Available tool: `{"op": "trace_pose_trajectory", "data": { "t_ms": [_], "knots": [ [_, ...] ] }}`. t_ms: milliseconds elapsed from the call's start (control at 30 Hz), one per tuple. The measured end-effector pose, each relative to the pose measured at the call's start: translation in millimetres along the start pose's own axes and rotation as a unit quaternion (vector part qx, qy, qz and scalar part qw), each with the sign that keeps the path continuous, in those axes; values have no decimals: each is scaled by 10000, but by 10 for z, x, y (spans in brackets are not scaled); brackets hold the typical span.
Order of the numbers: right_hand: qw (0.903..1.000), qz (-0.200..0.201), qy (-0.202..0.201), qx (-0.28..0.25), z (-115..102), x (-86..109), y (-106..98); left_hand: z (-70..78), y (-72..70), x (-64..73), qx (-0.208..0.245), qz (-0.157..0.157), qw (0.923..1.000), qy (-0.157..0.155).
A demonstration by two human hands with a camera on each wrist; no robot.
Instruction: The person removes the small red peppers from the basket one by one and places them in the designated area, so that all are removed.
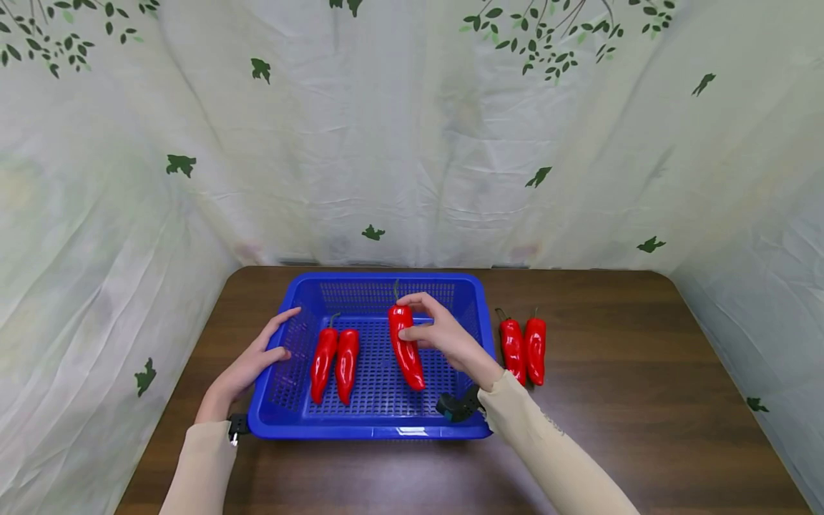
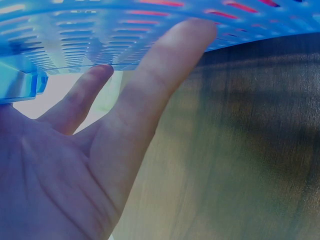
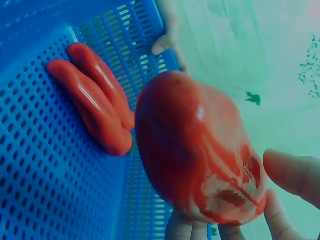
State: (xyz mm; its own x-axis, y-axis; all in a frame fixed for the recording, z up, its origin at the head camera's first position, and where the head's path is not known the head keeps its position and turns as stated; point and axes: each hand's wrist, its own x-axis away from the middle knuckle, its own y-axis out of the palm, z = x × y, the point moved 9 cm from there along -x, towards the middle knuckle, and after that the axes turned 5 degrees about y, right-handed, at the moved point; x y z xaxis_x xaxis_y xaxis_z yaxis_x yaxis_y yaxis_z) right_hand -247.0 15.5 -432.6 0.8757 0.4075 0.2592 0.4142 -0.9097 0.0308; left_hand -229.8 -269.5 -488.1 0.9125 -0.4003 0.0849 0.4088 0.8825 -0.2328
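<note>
My right hand (image 1: 444, 335) holds a glossy red chili pepper (image 1: 407, 361) between thumb and fingers, over the right half of a blue plastic basket (image 1: 335, 432). The pepper's green stem points away, toward the back wall of the basket. In the right wrist view the held pepper (image 3: 185, 145) looms large, with thumb and fingers at its end. Two more red peppers (image 1: 346, 365) lie side by side on the basket floor, left of centre. My left hand (image 1: 247, 368) rests against the basket's left side, and in the left wrist view its extended fingers touch the slotted wall (image 2: 130, 30).
Right of the basket, two red peppers (image 1: 535, 350) lie on the brown wooden table (image 1: 644, 415), one partly behind my right wrist. A pale curtain (image 1: 412, 157) with green leaf prints surrounds the table's back and sides.
</note>
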Motion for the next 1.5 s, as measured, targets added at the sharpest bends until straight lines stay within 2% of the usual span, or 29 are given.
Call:
{"op": "trace_pose_trajectory", "data": {
  "t_ms": [300, 733, 1233, 1500],
  "knots": [
    [9999, 60, -84, -80, -42, 70, -168, 2, -6, -10, 43, -11, 10000, 46],
    [9995, 270, -110, 122, -42, 159, -388, -10, -7, -13, 78, 7, 10000, -21],
    [9980, 565, -99, 261, 40, 354, -717, -12, -5, -4, 84, 50, 9999, -79],
    [9959, 729, -286, 447, 3, 474, -894, -12, -1, -11, 178, 42, 9998, -81]
  ]
}}
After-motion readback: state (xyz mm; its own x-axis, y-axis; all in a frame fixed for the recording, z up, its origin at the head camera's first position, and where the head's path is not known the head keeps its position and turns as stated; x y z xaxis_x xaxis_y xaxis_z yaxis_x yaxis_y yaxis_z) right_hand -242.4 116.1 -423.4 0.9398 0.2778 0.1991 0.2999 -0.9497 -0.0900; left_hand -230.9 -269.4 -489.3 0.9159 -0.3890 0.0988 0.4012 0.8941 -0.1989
